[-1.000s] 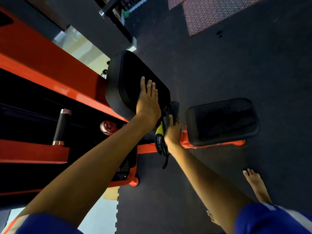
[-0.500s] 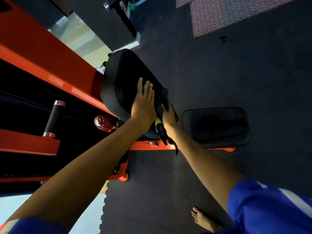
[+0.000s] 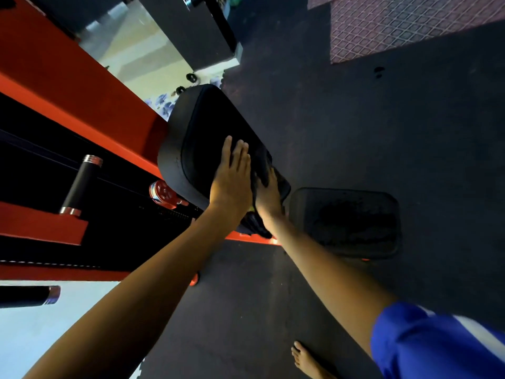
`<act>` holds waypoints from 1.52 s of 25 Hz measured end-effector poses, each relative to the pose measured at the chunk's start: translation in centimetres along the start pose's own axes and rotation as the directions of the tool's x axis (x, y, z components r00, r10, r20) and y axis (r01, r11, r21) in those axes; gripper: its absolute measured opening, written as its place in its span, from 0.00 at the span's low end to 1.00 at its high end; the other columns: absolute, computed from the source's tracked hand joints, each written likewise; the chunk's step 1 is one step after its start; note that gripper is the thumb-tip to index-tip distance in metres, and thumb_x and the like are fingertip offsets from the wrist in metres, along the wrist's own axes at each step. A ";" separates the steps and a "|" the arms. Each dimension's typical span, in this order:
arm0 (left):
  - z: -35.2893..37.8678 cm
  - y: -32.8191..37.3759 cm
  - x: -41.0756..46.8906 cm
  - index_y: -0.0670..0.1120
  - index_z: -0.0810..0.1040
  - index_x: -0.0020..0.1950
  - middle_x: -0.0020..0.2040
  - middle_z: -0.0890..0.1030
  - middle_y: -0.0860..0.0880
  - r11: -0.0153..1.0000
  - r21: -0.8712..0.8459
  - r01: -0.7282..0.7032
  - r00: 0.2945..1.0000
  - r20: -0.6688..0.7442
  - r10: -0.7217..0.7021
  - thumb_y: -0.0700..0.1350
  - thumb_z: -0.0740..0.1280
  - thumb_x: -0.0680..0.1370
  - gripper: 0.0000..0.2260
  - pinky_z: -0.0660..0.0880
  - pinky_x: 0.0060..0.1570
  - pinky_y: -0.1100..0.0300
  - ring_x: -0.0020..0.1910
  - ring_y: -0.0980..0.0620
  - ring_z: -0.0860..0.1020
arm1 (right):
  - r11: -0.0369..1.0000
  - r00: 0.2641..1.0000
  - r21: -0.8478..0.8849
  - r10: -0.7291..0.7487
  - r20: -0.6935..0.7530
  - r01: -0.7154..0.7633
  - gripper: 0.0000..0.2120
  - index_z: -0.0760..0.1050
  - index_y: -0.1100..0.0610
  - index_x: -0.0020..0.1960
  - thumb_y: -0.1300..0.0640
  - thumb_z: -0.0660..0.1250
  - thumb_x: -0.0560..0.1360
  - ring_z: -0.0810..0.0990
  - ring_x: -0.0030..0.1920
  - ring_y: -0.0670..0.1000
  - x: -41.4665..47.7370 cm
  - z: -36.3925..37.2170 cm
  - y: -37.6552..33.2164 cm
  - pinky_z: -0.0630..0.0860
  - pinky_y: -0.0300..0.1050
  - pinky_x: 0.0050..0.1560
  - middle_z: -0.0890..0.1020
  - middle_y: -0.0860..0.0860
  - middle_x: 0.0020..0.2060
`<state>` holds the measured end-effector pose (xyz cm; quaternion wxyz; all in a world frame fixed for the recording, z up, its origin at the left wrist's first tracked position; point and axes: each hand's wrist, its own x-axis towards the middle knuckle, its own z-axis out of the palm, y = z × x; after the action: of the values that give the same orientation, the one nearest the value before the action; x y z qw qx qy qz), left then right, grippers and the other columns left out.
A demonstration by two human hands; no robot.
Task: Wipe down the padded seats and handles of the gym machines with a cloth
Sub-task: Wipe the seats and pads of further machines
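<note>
Backrest pad (image 3: 202,138) mid-wipe: left grip (image 3: 231,176) spread flat on it, right grip (image 3: 269,192) presses the dark cloth (image 3: 281,186) flat; seat pad (image 3: 347,222) and roller handle (image 3: 80,184) likely remain

The cloth (image 3: 255,224) is mostly hidden between the right hand (image 3: 269,196) and the dark pad (image 3: 196,138); whether the fingers curl round it cannot be told. The right forearm covers a corner of the seat (image 3: 349,222). The bottom edge cuts off a foot (image 3: 304,358), and the left edge cuts off a handle (image 3: 30,296).
</note>
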<state>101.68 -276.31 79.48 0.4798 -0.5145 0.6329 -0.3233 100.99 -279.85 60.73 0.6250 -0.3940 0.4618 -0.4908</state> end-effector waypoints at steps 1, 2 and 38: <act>0.0 0.1 0.0 0.36 0.42 0.81 0.82 0.43 0.36 1.000 -0.006 0.003 1.000 -0.005 -0.003 0.58 0.42 0.85 0.33 0.37 0.77 0.33 0.81 0.35 0.40 | 0.999 1.000 0.028 0.022 -0.015 -0.021 0.23 0.71 0.40 0.72 0.39 0.63 0.78 0.73 0.74 0.55 2.3 -0.2 -0.4 0.67 0.64 0.75 0.76 0.51 0.72; 0.0 0.1 0.1 0.36 0.43 0.81 0.82 0.43 0.36 1.000 -0.010 0.006 1.000 -0.006 -0.006 0.57 0.42 0.85 0.33 0.36 0.77 0.33 0.81 0.36 0.40 | 0.995 0.997 0.072 0.074 -0.031 -0.071 0.20 0.75 0.41 0.68 0.40 0.64 0.77 0.76 0.71 0.55 4.2 -0.5 -1.6 0.70 0.64 0.73 0.79 0.53 0.69; -3.6 30.5 5.6 0.39 0.73 0.73 0.77 0.68 0.39 -0.060 -0.989 -0.138 0.989 -0.134 -0.063 0.47 0.58 0.86 0.19 0.56 0.78 0.48 0.79 0.40 0.62 | 0.446 0.981 -0.875 0.044 -0.189 -0.189 0.25 0.59 0.49 0.83 0.52 0.57 0.87 0.63 0.79 0.59 -6.8 -32.7 1.7 0.64 0.58 0.77 0.63 0.54 0.80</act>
<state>87.81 -273.99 51.59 -0.0819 -0.6603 0.7142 0.2174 69.25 -274.15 51.83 0.3257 -0.5944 0.7178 -0.1591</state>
